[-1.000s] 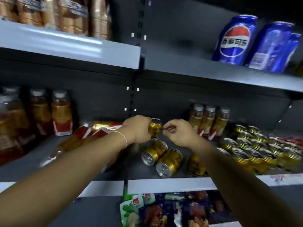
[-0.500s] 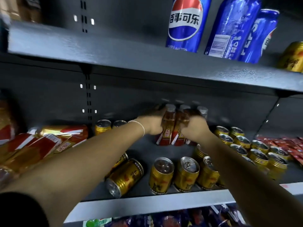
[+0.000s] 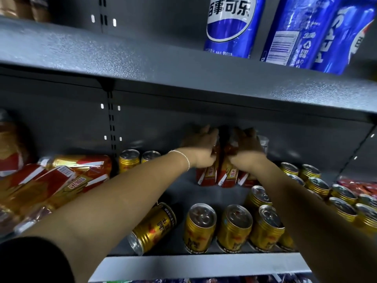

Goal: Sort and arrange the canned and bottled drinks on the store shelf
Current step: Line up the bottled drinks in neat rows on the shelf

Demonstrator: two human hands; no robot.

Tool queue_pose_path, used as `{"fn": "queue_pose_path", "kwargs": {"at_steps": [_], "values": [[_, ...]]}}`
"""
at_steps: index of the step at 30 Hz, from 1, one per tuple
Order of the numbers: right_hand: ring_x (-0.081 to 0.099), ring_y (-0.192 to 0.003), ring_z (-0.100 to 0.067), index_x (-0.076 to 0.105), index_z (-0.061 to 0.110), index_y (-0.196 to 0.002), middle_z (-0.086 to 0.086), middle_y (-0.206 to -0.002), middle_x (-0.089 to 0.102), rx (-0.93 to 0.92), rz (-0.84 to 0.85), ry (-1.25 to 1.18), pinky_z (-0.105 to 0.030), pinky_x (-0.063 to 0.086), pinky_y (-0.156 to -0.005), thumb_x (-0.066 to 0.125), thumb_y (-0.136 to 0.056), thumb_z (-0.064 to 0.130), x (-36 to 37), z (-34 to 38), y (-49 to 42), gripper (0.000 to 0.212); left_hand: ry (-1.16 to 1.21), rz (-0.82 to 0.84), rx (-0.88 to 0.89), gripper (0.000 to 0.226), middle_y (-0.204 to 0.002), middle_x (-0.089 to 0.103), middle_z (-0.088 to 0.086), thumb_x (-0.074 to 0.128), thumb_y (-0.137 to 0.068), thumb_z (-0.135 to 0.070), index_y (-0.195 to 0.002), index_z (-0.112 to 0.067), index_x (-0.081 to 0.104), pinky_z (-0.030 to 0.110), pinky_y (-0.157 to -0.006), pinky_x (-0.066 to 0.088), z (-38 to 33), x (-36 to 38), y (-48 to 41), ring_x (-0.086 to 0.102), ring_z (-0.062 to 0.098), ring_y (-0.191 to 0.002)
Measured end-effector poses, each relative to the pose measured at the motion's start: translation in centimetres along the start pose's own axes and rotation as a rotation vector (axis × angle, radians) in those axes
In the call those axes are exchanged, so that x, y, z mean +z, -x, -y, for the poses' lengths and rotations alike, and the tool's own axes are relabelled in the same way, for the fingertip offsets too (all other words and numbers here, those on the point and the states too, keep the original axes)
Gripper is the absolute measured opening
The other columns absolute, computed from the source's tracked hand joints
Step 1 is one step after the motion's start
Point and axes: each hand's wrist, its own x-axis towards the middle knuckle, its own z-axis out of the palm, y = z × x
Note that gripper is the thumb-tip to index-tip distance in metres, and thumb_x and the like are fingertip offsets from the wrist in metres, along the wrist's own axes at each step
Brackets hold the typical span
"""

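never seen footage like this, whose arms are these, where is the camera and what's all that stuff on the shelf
There is no machine here: these are a person's two bare arms. One wide-angle camera worn on the person's head looks forward and down, so the arms seem to grow out of the bottom of the picture and straight shelves look bent.

The left hand and right hand reach to the back of the grey shelf. They grip a cluster of upright bottles with red labels. The picture is blurred there, so the exact hold is unclear.

In front stand gold cans, and one fallen can lies on its side. At the left, red-and-gold drinks lie toppled. On the shelf above stand blue cans.
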Motion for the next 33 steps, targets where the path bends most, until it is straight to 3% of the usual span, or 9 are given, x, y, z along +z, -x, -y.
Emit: {"fn": "queue_pose_path", "kwargs": {"at_steps": [3, 6, 8, 10, 16, 22, 28, 31, 33], "values": [[0.042, -0.126, -0.039, 0.04, 0.035, -0.14, -0.015, -0.141, 0.035, -0.023, 0.002, 0.085, -0.049, 0.049, -0.098, 0.072, -0.08, 0.038, -0.3, 0.5, 0.0, 0.069, -0.035, 0.042, -0.01, 0.073, -0.157, 0.016, 0.014, 0.066, -0.083, -0.035, -0.147, -0.03, 0.03, 0.041, -0.096, 0.047, -0.3, -1.1, 0.6, 0.048, 0.039, -0.126], [0.034, -0.135, -0.038, 0.033, 0.031, -0.147, -0.013, -0.149, 0.032, -0.044, 0.049, 0.101, -0.046, 0.043, -0.105, 0.071, -0.082, 0.041, 0.1, 0.7, 0.4, 0.076, -0.035, 0.044, 0.009, 0.051, -0.143, 0.038, 0.015, 0.064, -0.082, -0.033, -0.129, -0.025, 0.044, 0.035, -0.084, 0.047, 0.0, -1.3, 1.4, 0.053, 0.037, -0.117], [0.044, -0.13, -0.033, 0.039, 0.024, -0.146, -0.012, -0.144, 0.042, -0.051, 0.108, 0.042, -0.04, 0.044, -0.101, 0.071, -0.085, 0.04, 0.8, 0.8, 0.8, 0.071, 0.029, 0.061, 0.034, 0.056, -0.121, 0.056, 0.011, 0.067, -0.08, -0.034, -0.127, -0.018, 0.041, 0.03, -0.073, 0.043, 0.4, -1.0, 2.2, 0.058, 0.034, -0.105], [0.056, -0.116, -0.028, 0.05, 0.017, -0.137, -0.01, -0.127, 0.057, -0.018, 0.101, -0.085, -0.034, 0.05, -0.092, 0.076, -0.082, 0.036, 1.5, 0.9, 1.5, 0.064, 0.074, 0.069, 0.024, 0.071, -0.115, 0.061, 0.01, 0.073, -0.078, -0.036, -0.134, -0.015, 0.035, 0.028, -0.069, 0.041, 1.1, -0.7, 3.2, 0.06, 0.032, -0.1], [0.064, -0.09, -0.021, 0.065, 0.017, -0.097, 0.004, -0.083, 0.062, 0.011, -0.02, -0.168, -0.03, 0.049, -0.073, 0.076, -0.083, 0.026, 1.7, 2.7, 3.9, 0.021, 0.228, -0.081, -0.07, 0.072, -0.121, 0.065, 0.004, 0.076, -0.075, -0.027, -0.138, -0.028, 0.041, 0.034, -0.088, 0.053, 3.4, 0.3, 7.1, 0.062, 0.028, -0.108], [0.049, -0.063, -0.011, 0.054, 0.021, -0.079, 0.01, -0.066, 0.046, -0.08, -0.198, -0.076, -0.024, 0.031, -0.051, 0.074, -0.084, 0.03, -1.0, 8.8, 6.5, 0.023, 0.13, -0.21, -0.054, 0.076, -0.124, 0.066, 0.003, 0.072, -0.076, -0.032, -0.145, -0.03, 0.041, 0.029, -0.092, 0.051, 6.8, -4.2, 10.5, 0.061, 0.027, -0.113], [0.052, -0.066, -0.018, 0.062, 0.014, -0.103, 0.004, -0.072, 0.051, -0.152, -0.226, -0.088, -0.028, 0.042, -0.061, 0.073, -0.082, 0.037, -3.2, 18.1, 8.2, 0.033, 0.218, -0.28, -0.138, 0.058, -0.097, 0.059, -0.013, 0.073, -0.071, -0.041, -0.124, -0.033, 0.05, 0.018, -0.071, 0.04, 11.5, -13.7, 16.6, 0.06, 0.016, -0.092], [0.053, -0.063, -0.013, 0.057, 0.021, -0.076, 0.005, -0.068, 0.057, -0.166, -0.17, -0.147, -0.028, 0.044, -0.059, 0.074, -0.081, 0.036, -3.8, 23.3, 9.5, 0.023, 0.317, -0.238, -0.255, 0.044, -0.09, 0.058, -0.016, 0.077, -0.07, -0.042, -0.108, -0.033, 0.057, 0.017, -0.064, 0.042, 15.2, -17.9, 19.6, 0.057, 0.01, -0.083], [0.052, -0.064, -0.01, 0.057, 0.026, -0.071, 0.006, -0.068, 0.058, -0.198, -0.12, -0.201, -0.027, 0.043, -0.061, 0.076, -0.08, 0.035, -4.0, 26.6, 10.2, 0.022, 0.346, -0.176, -0.346, 0.038, -0.09, 0.067, -0.009, 0.076, -0.07, -0.044, -0.101, -0.026, 0.064, 0.025, -0.066, 0.051, 18.0, -19.9, 21.6, 0.064, 0.015, -0.08]]}}
